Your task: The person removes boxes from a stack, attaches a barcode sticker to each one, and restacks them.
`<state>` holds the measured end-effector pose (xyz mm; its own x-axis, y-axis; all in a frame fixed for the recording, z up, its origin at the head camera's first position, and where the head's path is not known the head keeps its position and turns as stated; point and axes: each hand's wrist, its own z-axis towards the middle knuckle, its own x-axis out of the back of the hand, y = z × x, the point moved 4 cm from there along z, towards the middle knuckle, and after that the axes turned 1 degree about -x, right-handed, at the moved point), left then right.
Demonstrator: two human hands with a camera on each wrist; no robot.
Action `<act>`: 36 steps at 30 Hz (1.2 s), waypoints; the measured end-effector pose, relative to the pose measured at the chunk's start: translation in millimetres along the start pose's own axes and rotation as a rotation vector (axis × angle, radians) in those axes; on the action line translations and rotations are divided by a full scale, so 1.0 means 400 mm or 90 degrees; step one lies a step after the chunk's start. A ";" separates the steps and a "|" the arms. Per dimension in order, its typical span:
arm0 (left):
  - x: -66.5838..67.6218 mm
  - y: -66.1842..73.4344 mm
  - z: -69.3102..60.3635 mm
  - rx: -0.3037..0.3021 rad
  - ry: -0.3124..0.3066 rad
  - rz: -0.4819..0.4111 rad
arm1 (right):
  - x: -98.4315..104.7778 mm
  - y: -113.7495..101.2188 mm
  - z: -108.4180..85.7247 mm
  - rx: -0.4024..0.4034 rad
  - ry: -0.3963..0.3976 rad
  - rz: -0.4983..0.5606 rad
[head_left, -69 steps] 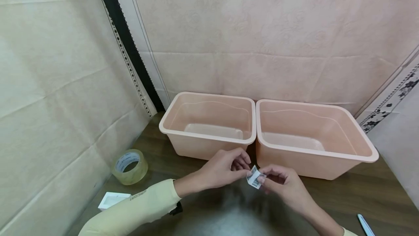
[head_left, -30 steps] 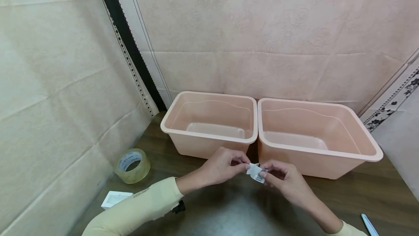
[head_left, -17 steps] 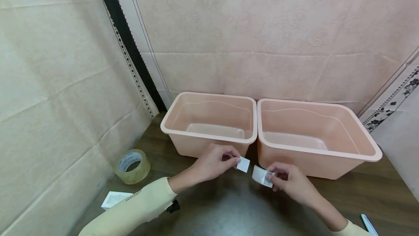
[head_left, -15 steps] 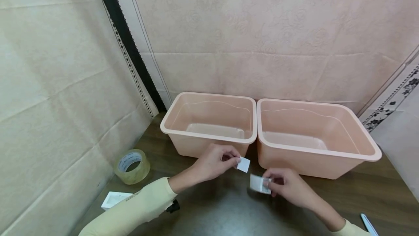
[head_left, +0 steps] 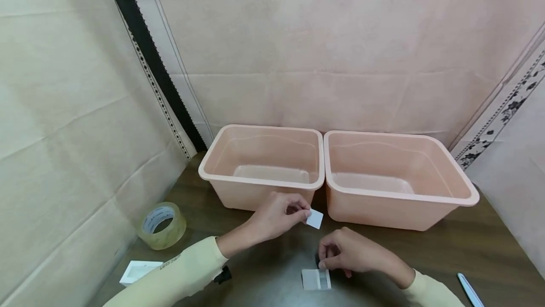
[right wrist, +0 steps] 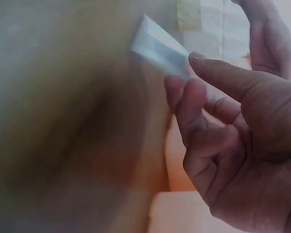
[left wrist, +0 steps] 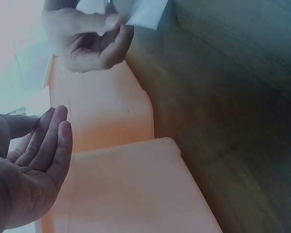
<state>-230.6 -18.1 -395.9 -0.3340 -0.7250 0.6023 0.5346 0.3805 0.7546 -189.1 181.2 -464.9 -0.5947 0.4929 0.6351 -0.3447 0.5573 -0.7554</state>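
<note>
My left hand (head_left: 276, 217) pinches a small white square label (head_left: 315, 219) by one edge, in front of the gap between the two tubs. Nearer me and to the right, my right hand (head_left: 353, 250) pinches a small whitish strip of label paper (head_left: 311, 279) with a grey band, low over the tabletop. Whether the strip touches the table cannot be told. In the right wrist view the strip (right wrist: 157, 46) is blurred between thumb and fingertips. The left wrist view shows part of the white label (left wrist: 39, 102) behind the left fingers.
Two pale pink plastic tubs, the left tub (head_left: 259, 185) and the right tub (head_left: 391, 198), stand side by side at the back. A clear tape roll (head_left: 172, 236) and a white box (head_left: 138, 271) lie left. A light blue slim tool (head_left: 470, 290) lies right.
The hands, together at first on the barcode label paper, have moved apart. The white square came away in my left hand; my right hand has carried the strip down toward me and leftward.
</note>
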 end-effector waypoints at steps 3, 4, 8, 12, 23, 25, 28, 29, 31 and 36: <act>0.005 -0.004 -0.004 -0.011 0.010 0.023 | 0.024 -0.013 0.007 -0.018 0.056 -0.004; 0.006 -0.003 -0.006 -0.021 0.015 0.047 | 0.031 -0.019 0.008 -0.026 0.075 0.009; 0.002 0.009 -0.022 -0.082 0.033 0.150 | 0.032 -0.040 0.007 -0.046 0.062 0.192; -0.006 0.024 -0.042 -0.146 0.062 0.244 | 0.009 -0.059 -0.006 -0.047 -0.021 0.433; -0.023 0.064 -0.078 -0.404 0.148 0.539 | 0.013 -0.073 0.006 -0.061 0.032 0.707; -0.023 0.067 -0.080 -0.429 0.151 0.558 | 0.016 -0.075 0.011 -0.068 0.049 0.712; -0.023 0.066 -0.082 -0.457 0.164 0.592 | 0.021 -0.078 0.018 -0.073 0.069 0.706; -0.024 0.067 -0.082 -0.467 0.169 0.605 | 0.022 -0.079 0.018 -0.075 0.075 0.702; -0.026 0.065 -0.078 -0.478 0.174 0.620 | 0.025 -0.079 0.018 -0.079 0.093 0.693; -0.020 0.045 -0.058 -0.417 0.148 0.531 | 0.031 -0.069 0.009 -0.089 0.140 0.639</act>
<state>-200.1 -18.8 -393.1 0.4451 -0.4972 0.7447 0.8586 0.4731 -0.1974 -189.5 169.6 -436.6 -0.4110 0.8765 -0.2506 0.3326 -0.1118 -0.9364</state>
